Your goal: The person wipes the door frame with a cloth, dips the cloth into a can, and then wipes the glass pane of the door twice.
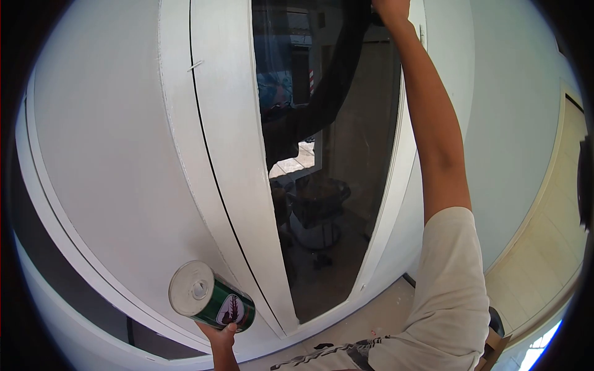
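In my left hand [219, 336] is a green can [218, 304], tilted, with its pale round lid towards me. The lid has a small round piece in its middle, and a label with a white-edged emblem shows on the side. The thumb presses on the can's lower side; the other fingers are mostly hidden beneath it. My right arm reaches up along a window pane [365, 204]. My right hand [392, 7] is at the top edge of the view, by the pane's upper right part. Its fingers are mostly cut off, and a small dark patch shows beside it.
A wide white frame [232, 123] surrounds the dark pane, which carries reflections, including one of an arm. A pale wall panel [114, 142] stands to the left. Tiled floor [352, 324] shows below, and a cream door [544, 216] stands at the far right.
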`<act>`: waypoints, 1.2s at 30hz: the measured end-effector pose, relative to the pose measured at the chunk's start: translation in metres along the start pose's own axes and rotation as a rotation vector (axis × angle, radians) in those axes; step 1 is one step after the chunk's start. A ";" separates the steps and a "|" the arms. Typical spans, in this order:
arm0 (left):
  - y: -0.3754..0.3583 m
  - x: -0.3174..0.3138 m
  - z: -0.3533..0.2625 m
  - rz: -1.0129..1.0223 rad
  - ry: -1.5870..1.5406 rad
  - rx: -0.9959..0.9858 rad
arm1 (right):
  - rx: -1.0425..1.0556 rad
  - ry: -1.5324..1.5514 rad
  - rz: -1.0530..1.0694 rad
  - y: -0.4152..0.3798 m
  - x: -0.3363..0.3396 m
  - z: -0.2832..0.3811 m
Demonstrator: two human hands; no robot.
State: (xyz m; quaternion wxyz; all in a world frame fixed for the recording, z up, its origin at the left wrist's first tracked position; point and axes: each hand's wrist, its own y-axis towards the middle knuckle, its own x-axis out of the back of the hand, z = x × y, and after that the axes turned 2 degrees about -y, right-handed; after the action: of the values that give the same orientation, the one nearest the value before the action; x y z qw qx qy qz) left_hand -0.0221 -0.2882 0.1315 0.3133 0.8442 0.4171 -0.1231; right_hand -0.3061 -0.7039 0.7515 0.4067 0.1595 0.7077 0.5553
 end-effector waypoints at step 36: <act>-0.008 0.009 0.004 -0.005 0.132 -0.054 | -0.215 -0.172 0.041 -0.034 -0.010 -0.092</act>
State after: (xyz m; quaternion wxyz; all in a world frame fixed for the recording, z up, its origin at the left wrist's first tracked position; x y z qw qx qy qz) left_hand -0.0224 -0.2814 0.1214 0.3073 0.8408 0.4420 -0.0566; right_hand -0.3613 -0.7820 0.7290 0.4692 0.1763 0.6032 0.6204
